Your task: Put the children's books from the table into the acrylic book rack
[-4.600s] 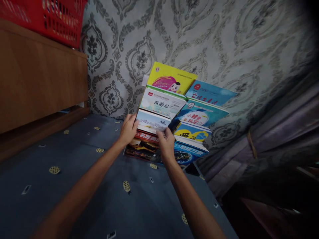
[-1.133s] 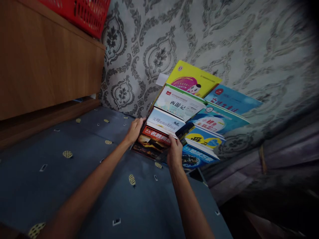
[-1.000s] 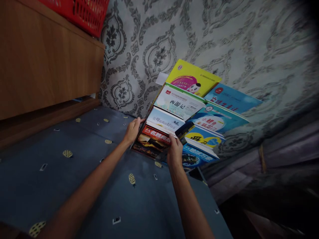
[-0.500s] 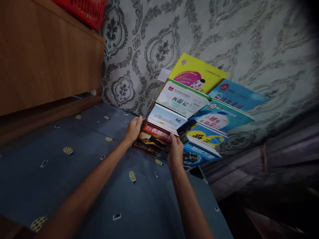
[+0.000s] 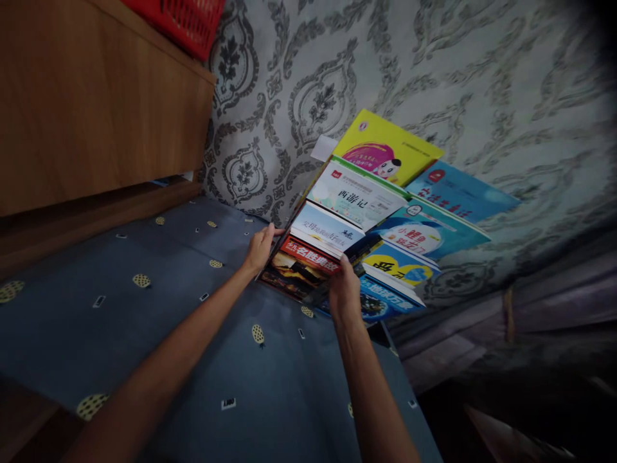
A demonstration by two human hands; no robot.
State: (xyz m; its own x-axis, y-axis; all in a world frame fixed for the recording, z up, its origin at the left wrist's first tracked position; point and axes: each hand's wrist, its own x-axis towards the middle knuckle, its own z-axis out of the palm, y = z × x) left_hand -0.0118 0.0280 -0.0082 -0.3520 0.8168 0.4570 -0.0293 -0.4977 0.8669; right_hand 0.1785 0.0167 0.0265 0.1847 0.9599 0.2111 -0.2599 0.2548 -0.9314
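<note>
Two stepped stacks of books lean against the wall. In the left stack, a red and black book [image 5: 301, 270] stands in front, then a pale blue book [image 5: 328, 228], a pale green and white book [image 5: 354, 196] and a yellow book [image 5: 385, 145]. My left hand [image 5: 261, 249] grips the left edge of the front book, thumb up, other fingers partly hidden. My right hand [image 5: 345, 290] closes on that book's right side, its thumb near the top corner. Right of it stands the other stack, with a blue book [image 5: 390, 299] in front and a light blue book [image 5: 465, 193] at the back.
A dark blue cloth [image 5: 168, 321] with a pineapple print covers the surface below. On the left is a wooden cabinet [image 5: 106, 109] with a red basket [image 5: 187, 26] on top. Patterned wallpaper [image 5: 322, 96] rises behind the books. A purplish curtain [image 5: 463, 328] hangs at right.
The view has shifted slightly, so cabinet and basket sit farther right. My right hand has its fingers more closed at the front book's side. The books stand about the same.
</note>
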